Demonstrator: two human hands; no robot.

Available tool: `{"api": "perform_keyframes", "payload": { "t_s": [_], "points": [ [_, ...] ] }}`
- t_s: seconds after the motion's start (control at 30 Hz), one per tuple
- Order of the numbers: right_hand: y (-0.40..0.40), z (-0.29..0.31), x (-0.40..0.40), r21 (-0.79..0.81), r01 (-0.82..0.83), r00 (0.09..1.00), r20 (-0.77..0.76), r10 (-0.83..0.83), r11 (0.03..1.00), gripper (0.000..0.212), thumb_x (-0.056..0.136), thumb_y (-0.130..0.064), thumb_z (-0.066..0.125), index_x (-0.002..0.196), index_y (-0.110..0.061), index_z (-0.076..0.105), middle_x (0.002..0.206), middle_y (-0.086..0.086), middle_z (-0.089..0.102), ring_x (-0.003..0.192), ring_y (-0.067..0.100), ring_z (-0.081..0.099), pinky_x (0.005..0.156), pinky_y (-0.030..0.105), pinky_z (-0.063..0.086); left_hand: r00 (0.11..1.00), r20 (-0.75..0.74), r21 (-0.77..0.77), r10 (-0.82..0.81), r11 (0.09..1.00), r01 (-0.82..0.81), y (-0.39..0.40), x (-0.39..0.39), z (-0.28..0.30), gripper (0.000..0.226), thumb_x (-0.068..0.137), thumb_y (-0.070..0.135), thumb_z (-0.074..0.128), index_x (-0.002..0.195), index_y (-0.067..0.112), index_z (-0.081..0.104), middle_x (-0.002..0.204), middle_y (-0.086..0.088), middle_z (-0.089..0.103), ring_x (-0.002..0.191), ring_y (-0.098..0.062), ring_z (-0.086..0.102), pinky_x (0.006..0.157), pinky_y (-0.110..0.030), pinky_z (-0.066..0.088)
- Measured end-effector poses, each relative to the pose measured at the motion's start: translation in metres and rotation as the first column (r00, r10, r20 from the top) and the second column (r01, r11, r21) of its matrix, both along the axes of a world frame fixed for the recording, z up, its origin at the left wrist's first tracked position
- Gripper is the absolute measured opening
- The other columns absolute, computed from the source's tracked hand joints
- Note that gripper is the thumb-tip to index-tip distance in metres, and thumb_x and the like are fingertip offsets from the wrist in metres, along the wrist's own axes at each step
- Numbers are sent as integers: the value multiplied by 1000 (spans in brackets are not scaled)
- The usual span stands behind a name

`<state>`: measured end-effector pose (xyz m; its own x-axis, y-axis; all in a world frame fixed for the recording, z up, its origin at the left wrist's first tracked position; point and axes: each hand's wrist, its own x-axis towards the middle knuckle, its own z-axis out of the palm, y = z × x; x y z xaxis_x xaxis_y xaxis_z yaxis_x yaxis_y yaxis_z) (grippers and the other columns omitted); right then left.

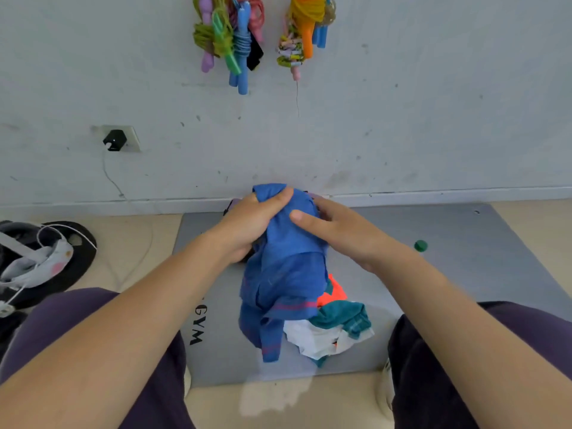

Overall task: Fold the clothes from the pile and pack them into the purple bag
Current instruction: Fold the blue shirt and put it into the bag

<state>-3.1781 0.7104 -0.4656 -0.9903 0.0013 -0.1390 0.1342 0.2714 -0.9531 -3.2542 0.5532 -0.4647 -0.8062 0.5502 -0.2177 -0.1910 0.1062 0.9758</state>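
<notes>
A blue garment (288, 274) with a thin pink stripe is lifted off the grey mat (464, 274), its lower part hanging down over the pile. My left hand (247, 224) grips its upper left part, thumb curled over the cloth. My right hand (337, 230) rests on its right side, thumb laid across the cloth and fingers behind it. Beneath lies the pile: a teal and orange piece (340, 311) and a white piece (312, 339). A sliver of purple, perhaps the purple bag (236, 202), shows behind my left hand by the wall; most of it is hidden.
A small green cap (420, 245) lies on the mat to the right. Dark items with white cords (40, 258) sit on the floor at left. A plug and cable (115, 140) hang on the wall. Bundled skipping ropes (229, 41) hang above. My knees flank the mat.
</notes>
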Motion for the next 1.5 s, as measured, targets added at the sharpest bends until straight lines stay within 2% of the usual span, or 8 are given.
{"api": "perform_keyframes", "payload": {
  "t_s": [0.17,0.27,0.43,0.63,0.83,1.03,1.2,1.5],
  "points": [
    [9,0,1,-21,168,986,-15,-169,986,37,89,-59,55,96,-25,69,85,-15,72,77,1,67,77,26,52,996,5,172,87,981,-87,-5,1,12,30,94,17,63,121,4,63,115,-13,71,108,-26,68,95,-44,53],
    [12,2,1,-74,270,946,204,-251,960,70,84,-76,38,117,-19,64,110,2,71,99,16,68,97,38,50,998,-32,229,49,973,-40,-14,2,22,47,80,13,75,124,3,60,120,-16,68,113,-30,65,96,-46,53],
    [6,1,2,-334,285,896,425,-126,899,95,80,-85,26,120,-7,63,113,10,71,104,23,68,84,35,54,993,-13,277,-114,954,113,-19,8,20,52,78,10,66,129,7,55,124,-12,66,115,-26,63,93,-39,54],
    [-5,-11,3,-627,207,916,395,78,751,68,87,-70,44,132,-21,59,124,5,67,111,22,66,84,36,55,963,37,421,-267,878,227,-19,11,11,31,86,8,61,115,13,70,121,-7,69,115,-21,64,88,-32,54],
    [11,-1,-7,-728,417,905,275,-326,544,21,97,-25,57,103,-7,64,93,8,72,85,21,69,62,26,57,1000,-23,-76,5,997,-6,-18,4,-12,39,78,18,81,114,17,66,112,-1,73,109,-22,68,98,-47,52],
    [14,13,2,-574,244,966,70,-250,781,6,94,-11,59,89,-9,61,80,9,67,69,18,67,61,27,55,816,90,-695,-570,551,462,-31,10,0,54,80,68,62,89,17,75,87,2,77,82,-15,74,62,-25,56],
    [6,21,15,-132,-193,979,49,200,972,29,87,-22,71,106,0,66,106,34,62,91,31,58,80,46,43,898,-343,-278,-276,943,183,-35,9,16,62,57,55,82,113,35,64,115,9,69,108,-7,64,86,-25,55],
    [2,35,20,-15,-142,989,41,143,990,22,74,-39,78,89,-23,76,89,14,70,82,28,58,76,46,40,852,-298,-243,-431,897,369,-41,11,19,40,70,51,76,84,14,71,79,-7,63,75,-17,53,75,-38,39]
  ]
}}
